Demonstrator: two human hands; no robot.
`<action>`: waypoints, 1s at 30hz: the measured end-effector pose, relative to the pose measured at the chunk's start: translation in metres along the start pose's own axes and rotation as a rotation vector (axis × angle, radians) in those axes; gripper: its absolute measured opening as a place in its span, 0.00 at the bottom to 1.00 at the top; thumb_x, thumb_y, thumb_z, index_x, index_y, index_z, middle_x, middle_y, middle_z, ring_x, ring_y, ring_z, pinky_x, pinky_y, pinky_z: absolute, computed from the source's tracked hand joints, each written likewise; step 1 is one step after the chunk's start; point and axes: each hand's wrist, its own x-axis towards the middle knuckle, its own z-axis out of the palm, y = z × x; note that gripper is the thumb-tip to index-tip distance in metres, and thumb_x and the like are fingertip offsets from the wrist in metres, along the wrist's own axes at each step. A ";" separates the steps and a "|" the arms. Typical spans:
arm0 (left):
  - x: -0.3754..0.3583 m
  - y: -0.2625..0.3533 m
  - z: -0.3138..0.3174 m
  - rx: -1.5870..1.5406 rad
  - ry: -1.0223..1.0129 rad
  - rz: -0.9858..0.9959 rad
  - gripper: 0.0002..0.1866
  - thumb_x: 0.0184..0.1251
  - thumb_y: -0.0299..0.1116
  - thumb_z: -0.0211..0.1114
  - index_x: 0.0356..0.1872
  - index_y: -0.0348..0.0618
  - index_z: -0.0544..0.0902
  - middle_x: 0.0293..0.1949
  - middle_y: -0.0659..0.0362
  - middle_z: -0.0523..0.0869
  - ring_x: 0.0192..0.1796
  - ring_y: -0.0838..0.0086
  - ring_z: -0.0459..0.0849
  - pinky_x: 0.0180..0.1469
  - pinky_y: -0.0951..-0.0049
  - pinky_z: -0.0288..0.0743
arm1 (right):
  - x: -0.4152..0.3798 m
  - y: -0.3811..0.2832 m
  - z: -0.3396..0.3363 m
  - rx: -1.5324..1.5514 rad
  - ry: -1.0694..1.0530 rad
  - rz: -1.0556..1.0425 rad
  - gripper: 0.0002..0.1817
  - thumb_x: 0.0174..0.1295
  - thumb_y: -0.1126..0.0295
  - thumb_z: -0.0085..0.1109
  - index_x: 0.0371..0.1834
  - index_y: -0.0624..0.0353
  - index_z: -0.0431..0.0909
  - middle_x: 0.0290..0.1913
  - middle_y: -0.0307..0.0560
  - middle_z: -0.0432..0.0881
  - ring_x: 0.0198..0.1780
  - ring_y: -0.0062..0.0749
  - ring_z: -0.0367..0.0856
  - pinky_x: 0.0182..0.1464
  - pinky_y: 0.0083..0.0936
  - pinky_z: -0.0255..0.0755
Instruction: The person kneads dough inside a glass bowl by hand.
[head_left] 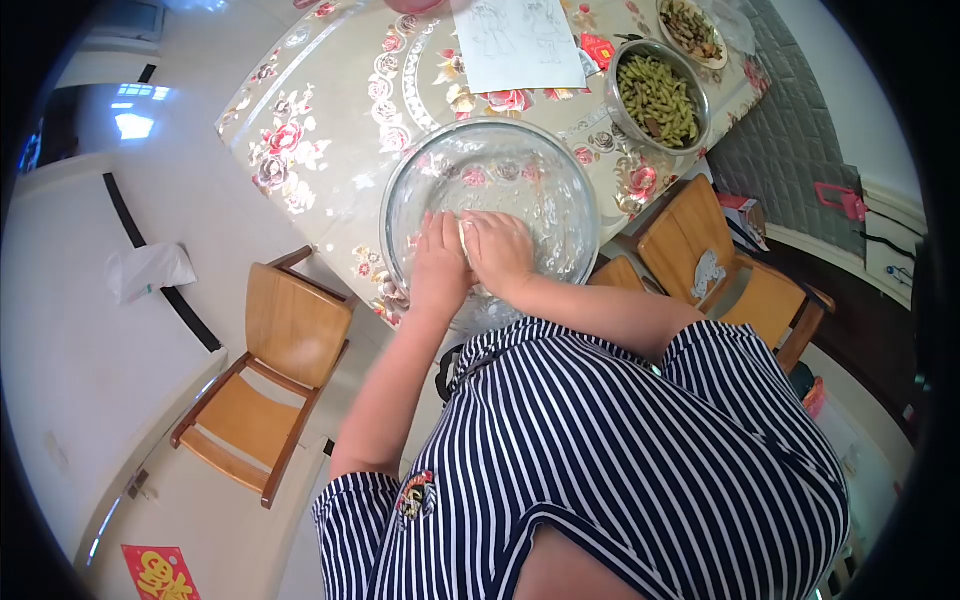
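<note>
A large clear glass bowl (392,215) stands at the table's near edge, its inner wall marked with pale wet-looking smears. Inside it, my left hand (440,262) and my right hand (500,252) are pressed side by side, fingers bent and close together. Between them shows a sliver of a whitish lump (463,236), perhaps dough. Most of the lump is hidden beneath my palms and fingers.
Beyond the bowl, a sheet with line drawings (520,45) lies on the flowered tablecloth (330,110). A metal bowl of green pods (655,98) and a plate of food (692,32) stand at the right. Wooden chairs (295,325) flank the table.
</note>
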 end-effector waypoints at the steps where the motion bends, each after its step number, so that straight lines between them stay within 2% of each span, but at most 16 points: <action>1: 0.004 -0.003 0.007 0.029 0.040 0.024 0.44 0.53 0.31 0.79 0.71 0.31 0.67 0.68 0.42 0.75 0.72 0.46 0.72 0.73 0.53 0.68 | 0.003 -0.003 0.001 -0.013 0.044 0.037 0.19 0.76 0.59 0.48 0.51 0.55 0.88 0.55 0.44 0.90 0.57 0.42 0.84 0.66 0.41 0.69; 2: 0.007 -0.007 0.014 0.058 0.079 0.043 0.39 0.56 0.30 0.76 0.69 0.31 0.69 0.66 0.43 0.76 0.70 0.46 0.73 0.71 0.52 0.69 | 0.005 -0.006 0.002 -0.024 0.082 0.073 0.18 0.76 0.60 0.49 0.50 0.55 0.89 0.53 0.43 0.90 0.55 0.42 0.85 0.65 0.41 0.68; 3: 0.014 -0.013 0.017 0.052 0.066 0.037 0.39 0.56 0.30 0.76 0.69 0.31 0.69 0.66 0.43 0.76 0.70 0.46 0.73 0.71 0.52 0.69 | 0.011 -0.007 0.005 -0.025 0.069 0.082 0.18 0.76 0.60 0.49 0.50 0.55 0.89 0.53 0.43 0.90 0.55 0.42 0.85 0.65 0.41 0.68; 5: 0.029 -0.023 0.024 0.053 -0.001 0.052 0.30 0.59 0.30 0.70 0.63 0.34 0.72 0.57 0.45 0.80 0.62 0.48 0.77 0.64 0.52 0.73 | 0.027 -0.005 0.011 -0.022 0.139 0.132 0.16 0.73 0.61 0.52 0.47 0.55 0.89 0.49 0.42 0.91 0.53 0.41 0.85 0.61 0.40 0.70; 6: 0.036 -0.022 0.024 0.042 -0.014 0.048 0.30 0.59 0.30 0.70 0.63 0.34 0.72 0.57 0.45 0.80 0.62 0.48 0.77 0.64 0.52 0.73 | 0.035 0.001 0.015 -0.029 0.126 0.143 0.16 0.73 0.61 0.52 0.47 0.55 0.89 0.49 0.42 0.91 0.53 0.41 0.85 0.61 0.40 0.70; 8: 0.052 -0.014 0.015 0.139 -0.022 -0.041 0.22 0.60 0.32 0.68 0.55 0.40 0.74 0.49 0.50 0.80 0.53 0.52 0.79 0.56 0.53 0.74 | 0.049 0.015 0.021 -0.073 0.192 0.019 0.15 0.71 0.63 0.52 0.45 0.50 0.90 0.45 0.40 0.90 0.50 0.40 0.84 0.56 0.40 0.72; 12: 0.072 -0.013 0.023 0.163 -0.068 -0.113 0.20 0.59 0.33 0.69 0.51 0.43 0.74 0.47 0.52 0.80 0.50 0.54 0.80 0.54 0.53 0.76 | 0.077 0.039 0.023 -0.006 0.190 -0.115 0.12 0.67 0.64 0.54 0.40 0.48 0.89 0.40 0.39 0.87 0.45 0.41 0.83 0.51 0.40 0.71; 15: 0.077 -0.015 0.032 0.194 0.027 -0.142 0.16 0.61 0.35 0.69 0.47 0.45 0.75 0.44 0.55 0.81 0.48 0.56 0.82 0.50 0.53 0.78 | 0.089 0.048 0.021 -0.035 0.133 -0.195 0.09 0.65 0.63 0.54 0.33 0.48 0.85 0.37 0.40 0.86 0.43 0.41 0.82 0.49 0.41 0.71; 17: 0.082 -0.016 0.028 0.161 0.017 -0.171 0.14 0.65 0.38 0.67 0.47 0.43 0.79 0.40 0.52 0.85 0.45 0.55 0.87 0.46 0.54 0.83 | 0.096 0.048 0.022 -0.085 0.132 -0.229 0.09 0.64 0.63 0.55 0.28 0.48 0.82 0.34 0.39 0.84 0.41 0.42 0.82 0.48 0.42 0.70; 21: 0.089 -0.014 0.018 0.145 -0.022 -0.165 0.14 0.66 0.38 0.66 0.46 0.42 0.79 0.41 0.50 0.87 0.45 0.53 0.88 0.46 0.54 0.84 | 0.103 0.050 0.027 -0.090 0.134 -0.189 0.14 0.64 0.57 0.55 0.27 0.51 0.83 0.33 0.43 0.85 0.42 0.43 0.82 0.50 0.44 0.71; 23: 0.091 -0.011 0.012 0.150 -0.013 -0.199 0.16 0.66 0.40 0.67 0.47 0.41 0.79 0.42 0.49 0.87 0.46 0.51 0.88 0.48 0.53 0.84 | 0.112 0.046 0.023 -0.119 0.034 -0.193 0.17 0.65 0.55 0.53 0.27 0.52 0.84 0.35 0.45 0.87 0.44 0.45 0.84 0.52 0.45 0.71; 24: 0.094 -0.013 0.012 0.137 -0.026 -0.188 0.20 0.65 0.40 0.70 0.50 0.38 0.78 0.43 0.46 0.87 0.48 0.48 0.87 0.50 0.52 0.83 | 0.119 0.040 0.024 -0.098 -0.048 -0.113 0.19 0.68 0.53 0.51 0.29 0.52 0.86 0.38 0.48 0.89 0.45 0.48 0.84 0.55 0.47 0.71; 25: 0.094 -0.015 0.008 0.147 0.009 -0.181 0.20 0.65 0.40 0.70 0.50 0.38 0.78 0.43 0.46 0.87 0.48 0.48 0.87 0.50 0.52 0.83 | 0.127 0.037 0.021 -0.099 -0.022 -0.139 0.19 0.68 0.53 0.51 0.29 0.52 0.86 0.38 0.48 0.89 0.45 0.48 0.84 0.55 0.47 0.71; 27: 0.076 -0.012 0.007 0.050 -0.020 -0.200 0.25 0.65 0.40 0.72 0.54 0.34 0.74 0.48 0.41 0.84 0.52 0.45 0.85 0.54 0.51 0.81 | 0.129 0.034 0.013 0.051 -0.336 0.041 0.21 0.70 0.51 0.49 0.30 0.50 0.87 0.40 0.51 0.89 0.47 0.51 0.84 0.58 0.49 0.69; 28: 0.067 -0.011 0.006 0.051 0.009 -0.198 0.25 0.65 0.40 0.72 0.54 0.34 0.74 0.48 0.41 0.84 0.52 0.45 0.85 0.54 0.51 0.81 | 0.136 0.028 -0.002 0.042 -0.321 0.017 0.21 0.70 0.51 0.49 0.30 0.50 0.87 0.40 0.51 0.89 0.47 0.51 0.84 0.58 0.49 0.69; 30: 0.029 -0.006 0.003 0.043 0.060 -0.015 0.31 0.64 0.42 0.75 0.57 0.30 0.71 0.52 0.38 0.79 0.56 0.44 0.81 0.58 0.51 0.78 | 0.132 0.017 -0.027 0.202 -0.482 0.235 0.23 0.73 0.50 0.46 0.36 0.48 0.90 0.42 0.53 0.89 0.50 0.50 0.84 0.62 0.49 0.67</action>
